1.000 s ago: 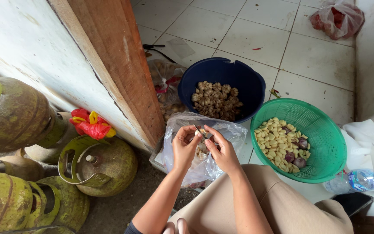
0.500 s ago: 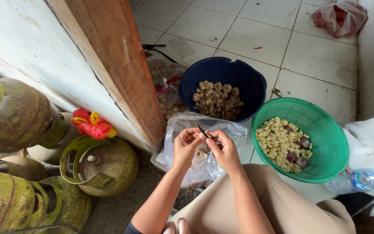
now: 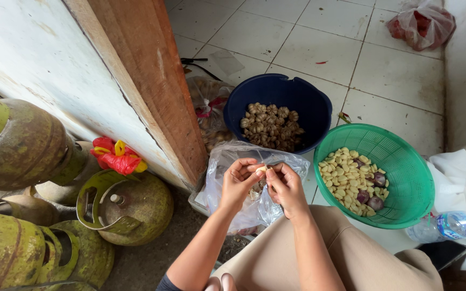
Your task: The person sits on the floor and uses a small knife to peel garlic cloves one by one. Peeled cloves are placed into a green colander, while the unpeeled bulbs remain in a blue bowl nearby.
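both hands closer together than before, left hand [image 3: 238, 180] and right hand [image 3: 284, 183] pinching a garlic clove [image 3: 262, 168], clear bag [image 3: 254, 207] below

Dark blue bucket [image 3: 284, 105], holding tan-brown garlic bulbs [image 3: 269, 126]; bright green basket [image 3: 400, 178] in a fine mesh pattern, filled with pale cream peeled cloves [image 3: 343, 175] and a few purple-red shallots [image 3: 373, 194]; clear, cloudy plastic bag [image 3: 254, 207]; faded olive-green gas cylinders [image 3: 130, 207], streaked with rust-brown; red and yellow plastic scrap [image 3: 115, 156]; off-white floor tiles [image 3: 319, 46] with dark grout lines; reddish-brown wooden post [image 3: 152, 81]; beige trousers [image 3: 351, 258]; clear bottle [image 3: 451, 225], blue cap.
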